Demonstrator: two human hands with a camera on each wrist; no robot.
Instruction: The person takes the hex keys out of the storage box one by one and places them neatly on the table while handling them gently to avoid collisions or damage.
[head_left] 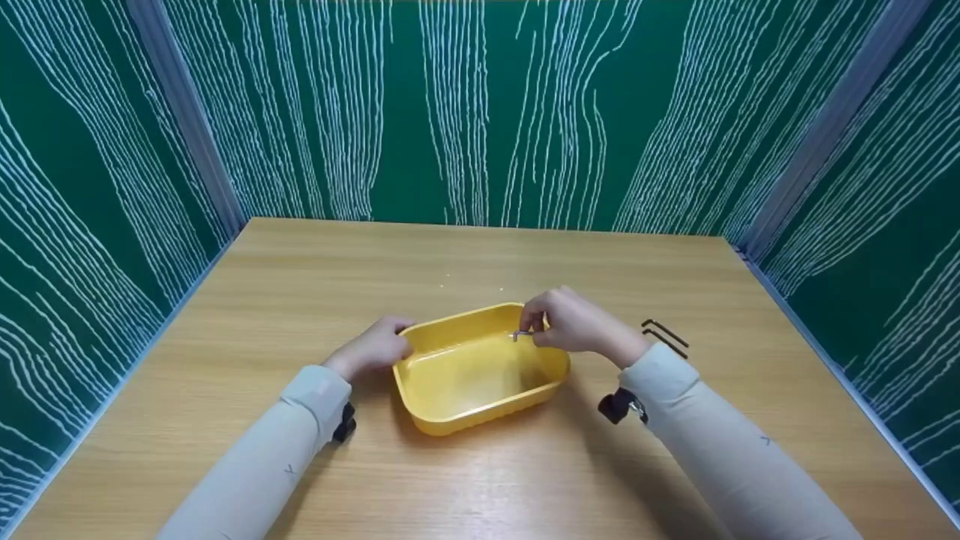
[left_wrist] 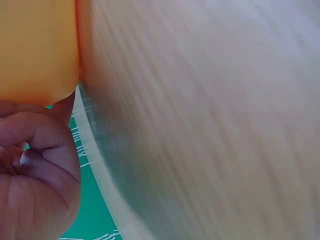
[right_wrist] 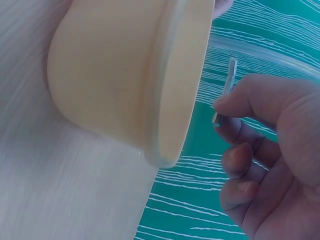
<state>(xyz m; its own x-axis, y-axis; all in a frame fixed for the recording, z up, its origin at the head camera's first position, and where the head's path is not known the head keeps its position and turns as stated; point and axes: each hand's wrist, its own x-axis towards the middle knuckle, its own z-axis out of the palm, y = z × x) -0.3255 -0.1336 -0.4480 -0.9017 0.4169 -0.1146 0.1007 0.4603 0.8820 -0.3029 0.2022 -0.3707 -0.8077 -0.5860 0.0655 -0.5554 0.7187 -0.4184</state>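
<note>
A yellow plastic basin [head_left: 450, 386] sits slightly askew on the table. On its left end, my left hand [head_left: 375, 349] grips the rim, with the fingers partly hidden by the wall. Above the basin's far right corner, my right hand [head_left: 576, 322] pinches a small silver L-shaped hex key [right_wrist: 230, 76] between thumb and index finger. The right wrist view shows the other fingers of this hand curled loosely beneath. In the left wrist view, curled fingers [left_wrist: 35, 125] lie against the basin's outer side [left_wrist: 37, 50].
Two dark L-shaped hex keys [head_left: 666, 343] lie side by side to the right of the right hand. A few pale specks [head_left: 448, 277] dot the wooden table [head_left: 337, 262] behind the basin. Green walls [head_left: 525, 112] with white streaks enclose the table.
</note>
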